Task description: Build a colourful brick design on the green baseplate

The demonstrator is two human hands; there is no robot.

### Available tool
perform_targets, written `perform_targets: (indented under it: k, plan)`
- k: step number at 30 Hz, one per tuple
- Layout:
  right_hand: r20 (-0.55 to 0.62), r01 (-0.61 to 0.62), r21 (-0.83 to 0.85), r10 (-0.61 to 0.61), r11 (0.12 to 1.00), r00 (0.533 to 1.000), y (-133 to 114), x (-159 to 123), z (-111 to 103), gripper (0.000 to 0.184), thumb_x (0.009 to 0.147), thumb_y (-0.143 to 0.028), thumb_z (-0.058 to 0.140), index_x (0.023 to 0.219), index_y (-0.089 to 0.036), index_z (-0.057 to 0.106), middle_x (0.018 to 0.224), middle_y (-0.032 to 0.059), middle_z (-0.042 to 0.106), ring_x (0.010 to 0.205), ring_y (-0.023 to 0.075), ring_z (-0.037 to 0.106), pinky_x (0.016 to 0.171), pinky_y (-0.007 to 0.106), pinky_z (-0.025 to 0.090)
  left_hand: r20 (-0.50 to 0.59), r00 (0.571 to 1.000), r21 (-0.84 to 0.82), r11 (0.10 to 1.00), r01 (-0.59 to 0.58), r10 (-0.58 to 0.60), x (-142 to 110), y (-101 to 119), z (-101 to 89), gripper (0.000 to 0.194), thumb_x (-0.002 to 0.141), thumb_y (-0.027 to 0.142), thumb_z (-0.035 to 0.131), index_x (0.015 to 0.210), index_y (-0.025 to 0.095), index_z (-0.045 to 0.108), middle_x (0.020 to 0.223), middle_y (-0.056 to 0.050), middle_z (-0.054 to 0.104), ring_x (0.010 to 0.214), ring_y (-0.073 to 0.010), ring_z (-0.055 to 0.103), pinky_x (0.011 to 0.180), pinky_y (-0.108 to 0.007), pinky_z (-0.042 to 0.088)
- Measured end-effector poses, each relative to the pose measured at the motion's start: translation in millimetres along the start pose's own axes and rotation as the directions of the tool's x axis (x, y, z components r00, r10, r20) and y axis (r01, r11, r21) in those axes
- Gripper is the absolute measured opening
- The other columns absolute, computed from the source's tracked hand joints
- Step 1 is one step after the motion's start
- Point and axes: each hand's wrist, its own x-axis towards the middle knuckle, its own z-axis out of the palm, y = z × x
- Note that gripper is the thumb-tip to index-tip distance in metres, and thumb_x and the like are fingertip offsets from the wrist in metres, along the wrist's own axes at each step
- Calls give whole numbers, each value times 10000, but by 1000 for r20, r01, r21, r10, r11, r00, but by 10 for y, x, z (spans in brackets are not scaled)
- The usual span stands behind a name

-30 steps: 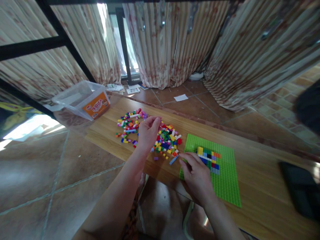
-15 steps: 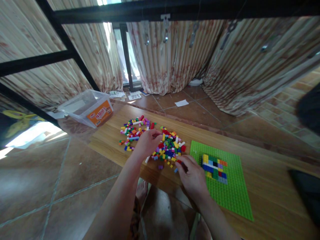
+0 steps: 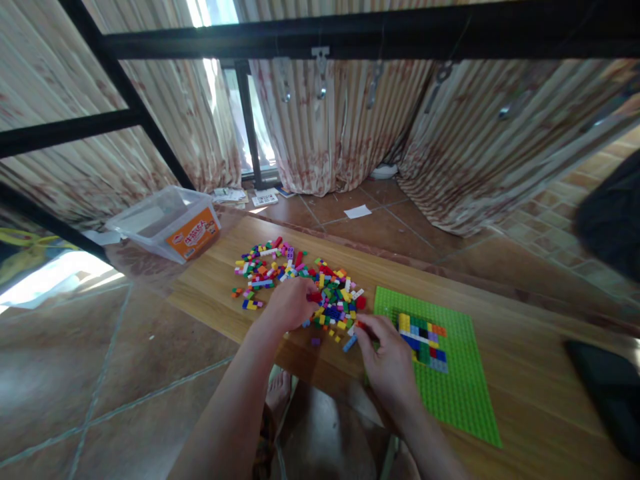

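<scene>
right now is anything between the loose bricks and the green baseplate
Yes: the right hand reaches across the near part of the gap between the loose bricks and the green baseplate. Nothing visible stands in the far part.

- Left hand (image 3: 291,305): conceals part of the brick pile (image 3: 337,293); contact between its fingers (image 3: 309,287) and the red brick (image 3: 315,297) indeterminate.
- Right hand (image 3: 391,353): conceals part of the green baseplate (image 3: 465,380) along its left edge; fingertip contents too small to identify.
- Surface (image 3: 530,380): right end cut off by the picture's edge.
- Black flat object (image 3: 603,383): blurred, cut off at right.
- Dark rounded object (image 3: 613,227): blurred, cut off at right; type indeterminate.
- Orange label (image 3: 193,233): small print illegible.
</scene>
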Motion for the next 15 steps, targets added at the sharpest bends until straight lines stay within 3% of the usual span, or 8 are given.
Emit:
perform_targets:
  k: [6,10,15]
  plan:
    - [46,70,-59,-67,996,997,1,-23,36,203,929,-264,517,1041,-223,681,1042,83,690,937,209,664,829,352,542,-2,998,-11,998,-56,56,12,33,-31,148,771,169,557,672,190,665,617,-9,624,600,-161,547,586,-263,345]
    - [28,89,-52,-88,995,996,4,-28,7,207,940,-266,498,1034,-223,677,1041,87,696,971,220,666,845,364,543,-7,993,-179,977,-114,115,32,31,-46,220,823,202,498,637,178,614,596,6,574,588,-144,495,567,-250,320]
    - [-23,109,-35,-110,993,994,-55,-33,-31,221,943,-266,496,1075,-224,668,1052,80,697,980,211,659,872,361,536,111,964,-449,877,-170,243,19,132,-23,257,861,258,474,659,164,604,601,29,509,597,-118,449,561,-226,316]
